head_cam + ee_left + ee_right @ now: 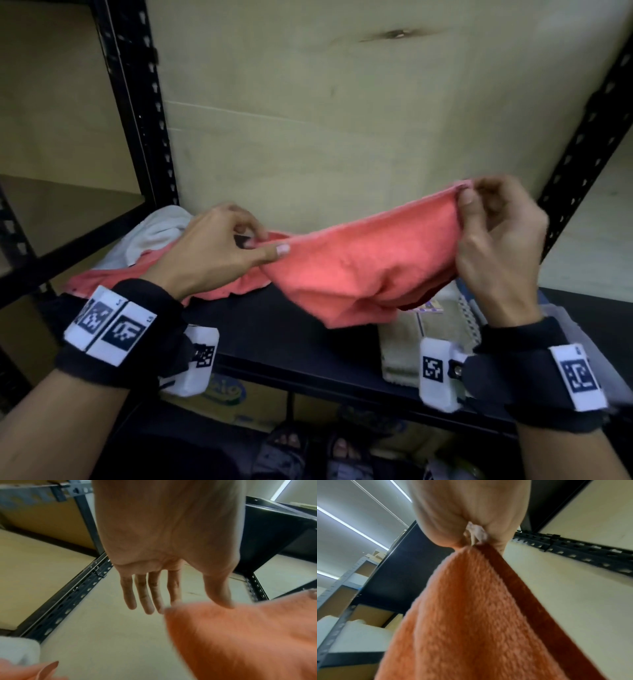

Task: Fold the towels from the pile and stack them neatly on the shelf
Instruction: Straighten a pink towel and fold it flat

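A coral towel [359, 270] hangs stretched between my two hands above the black shelf [274, 332]. My left hand [265, 247] pinches its left edge between thumb and forefinger. My right hand [468, 192] is higher and pinches the right corner. In the left wrist view the thumb [221, 596] lies on the coral towel [240, 635] and the other fingers point straight out. In the right wrist view the coral towel [479, 608] drops from the pinch of my right hand [475, 542]. The pile, a white towel [154, 233] and more coral cloth [113, 279], lies under my left hand.
A stack of folded beige towels [442, 325] sits on the shelf under my right wrist. Black slotted uprights [137, 102] [582, 144] frame a beige back panel [342, 120]. A cardboard box [236, 397] and sandalled feet [284, 442] are below.
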